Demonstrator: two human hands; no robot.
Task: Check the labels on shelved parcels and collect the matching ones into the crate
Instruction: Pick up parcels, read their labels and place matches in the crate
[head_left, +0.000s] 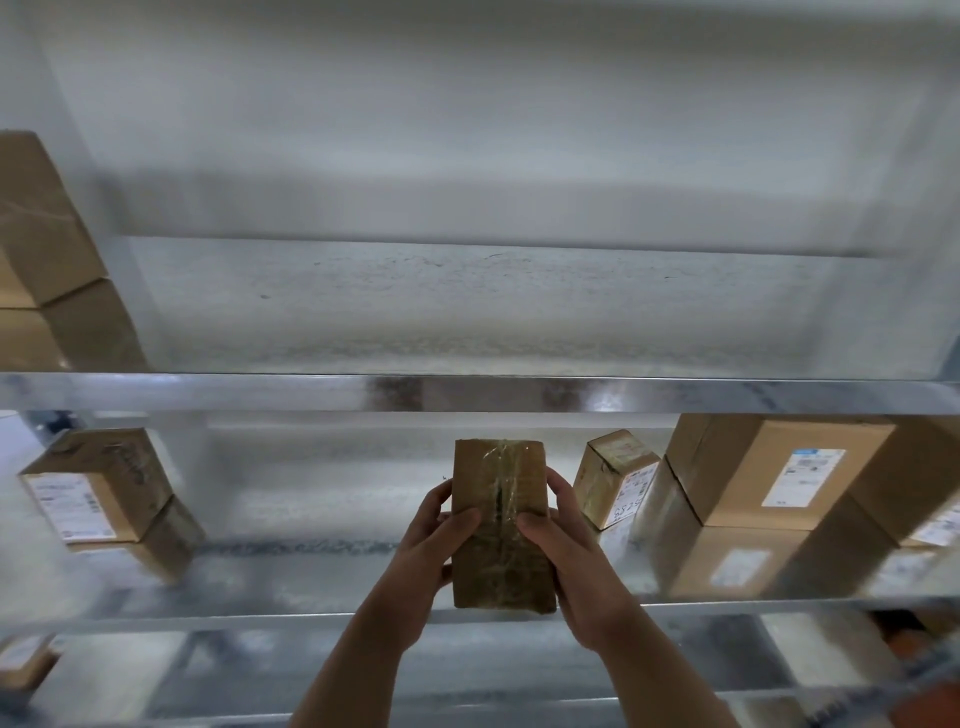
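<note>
Parcel: taped brown parcel, upright at the lower shelf's front edge.
Grip: left hand and right hand clasp its sides, thumbs on its front.
Lower shelf holds: stacked boxes at the parcel's 3 o'clock, labelled carton at 9 o'clock.

Dim, soft-focus view, glare on shelf edge, warped, blurred margins.

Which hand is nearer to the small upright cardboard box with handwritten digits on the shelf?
Right. The right hand holds the taped brown cardboard parcel on its right edge, just left of the small cardboard box; the left hand holds the opposite edge.
</note>
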